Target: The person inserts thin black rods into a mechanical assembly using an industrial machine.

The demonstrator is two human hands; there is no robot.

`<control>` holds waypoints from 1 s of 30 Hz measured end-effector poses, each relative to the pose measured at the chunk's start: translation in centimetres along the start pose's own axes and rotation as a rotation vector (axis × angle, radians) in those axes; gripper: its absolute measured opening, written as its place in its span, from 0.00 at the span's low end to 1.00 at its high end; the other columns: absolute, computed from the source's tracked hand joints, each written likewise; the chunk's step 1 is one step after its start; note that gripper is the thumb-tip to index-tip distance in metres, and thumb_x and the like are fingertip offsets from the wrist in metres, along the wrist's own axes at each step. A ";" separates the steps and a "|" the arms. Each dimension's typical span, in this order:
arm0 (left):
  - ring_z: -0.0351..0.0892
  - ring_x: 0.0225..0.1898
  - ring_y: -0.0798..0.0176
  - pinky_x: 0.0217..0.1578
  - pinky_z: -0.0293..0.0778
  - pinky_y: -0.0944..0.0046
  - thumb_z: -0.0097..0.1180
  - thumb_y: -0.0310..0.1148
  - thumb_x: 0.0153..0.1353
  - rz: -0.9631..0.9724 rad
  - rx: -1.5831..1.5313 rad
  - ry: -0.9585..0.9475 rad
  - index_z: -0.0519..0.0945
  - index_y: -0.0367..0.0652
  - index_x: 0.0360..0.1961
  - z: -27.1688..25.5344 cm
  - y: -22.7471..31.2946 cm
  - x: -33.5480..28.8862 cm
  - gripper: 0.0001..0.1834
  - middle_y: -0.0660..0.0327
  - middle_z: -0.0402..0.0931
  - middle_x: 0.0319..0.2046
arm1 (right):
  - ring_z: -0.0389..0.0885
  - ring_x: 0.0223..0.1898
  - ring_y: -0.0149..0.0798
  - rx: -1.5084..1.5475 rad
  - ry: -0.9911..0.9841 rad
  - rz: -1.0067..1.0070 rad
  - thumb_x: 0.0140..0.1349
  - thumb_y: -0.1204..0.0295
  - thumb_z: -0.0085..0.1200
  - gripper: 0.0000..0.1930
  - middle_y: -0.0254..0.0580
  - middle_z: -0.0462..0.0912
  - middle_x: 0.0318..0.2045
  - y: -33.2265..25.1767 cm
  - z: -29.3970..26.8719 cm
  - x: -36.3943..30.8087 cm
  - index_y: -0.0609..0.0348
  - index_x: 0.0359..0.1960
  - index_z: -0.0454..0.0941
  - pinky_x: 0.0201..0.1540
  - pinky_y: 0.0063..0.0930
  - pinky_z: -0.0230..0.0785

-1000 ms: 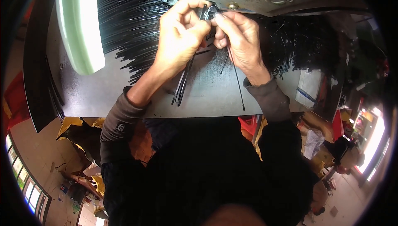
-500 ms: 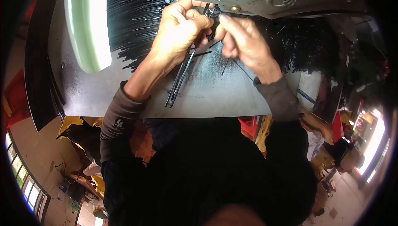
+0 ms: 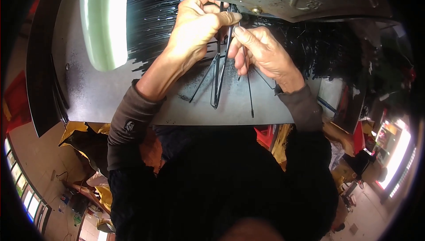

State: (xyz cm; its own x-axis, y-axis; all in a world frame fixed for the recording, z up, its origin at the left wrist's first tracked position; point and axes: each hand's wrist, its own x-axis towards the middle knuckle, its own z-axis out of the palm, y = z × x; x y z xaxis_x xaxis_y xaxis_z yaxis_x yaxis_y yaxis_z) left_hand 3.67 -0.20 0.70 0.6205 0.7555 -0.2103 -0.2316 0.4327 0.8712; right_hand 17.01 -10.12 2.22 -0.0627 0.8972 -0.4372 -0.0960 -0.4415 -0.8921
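Over the near part of the counter, beside the metal cover, the left hand pinches black rods close to their far ends, and the right hand appears closed on a thin rod. They look light, stiff lengthwise but springy, perhaps slick, and likely to swing or bend if forced. A fingertip pinch near the far ends should steady them best.

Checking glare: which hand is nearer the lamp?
Left: the left hand is right of the lamp, apart; the right hand is farther right, past the left hand.
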 end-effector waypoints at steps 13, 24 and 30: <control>0.68 0.11 0.72 0.11 0.61 0.72 0.63 0.18 0.45 0.037 -0.039 0.034 0.69 0.41 0.23 0.5 -0.5 0.1 0.13 0.64 0.70 0.13 | 0.75 0.13 0.30 0.047 0.015 0.000 0.66 0.56 0.44 0.25 0.42 0.76 0.14 0.3 -0.1 0.0 0.68 0.22 0.76 0.17 0.19 0.70; 0.68 0.10 0.72 0.09 0.63 0.72 0.62 0.18 0.47 0.089 0.000 0.026 0.67 0.41 0.23 0.2 -1.0 0.1 0.13 0.64 0.70 0.13 | 0.75 0.13 0.29 -0.270 0.090 -0.073 0.67 0.58 0.44 0.25 0.42 0.76 0.14 -0.3 -0.4 0.2 0.69 0.22 0.77 0.17 0.18 0.68; 0.68 0.10 0.72 0.09 0.64 0.72 0.62 0.17 0.48 0.079 -0.003 0.034 0.68 0.40 0.24 0.1 -1.0 0.0 0.13 0.63 0.70 0.13 | 0.74 0.13 0.27 -0.362 0.087 -0.069 0.67 0.58 0.44 0.24 0.40 0.76 0.13 -0.6 -1.1 0.2 0.69 0.22 0.77 0.16 0.17 0.66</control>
State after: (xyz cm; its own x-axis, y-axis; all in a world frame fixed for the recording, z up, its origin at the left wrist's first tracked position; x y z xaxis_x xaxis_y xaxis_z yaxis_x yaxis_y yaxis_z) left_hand 4.02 -0.74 -0.15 0.5746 0.8036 -0.1553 -0.2813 0.3721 0.8845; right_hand 18.20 -9.63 2.54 0.0174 0.9293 -0.3690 0.2611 -0.3604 -0.8955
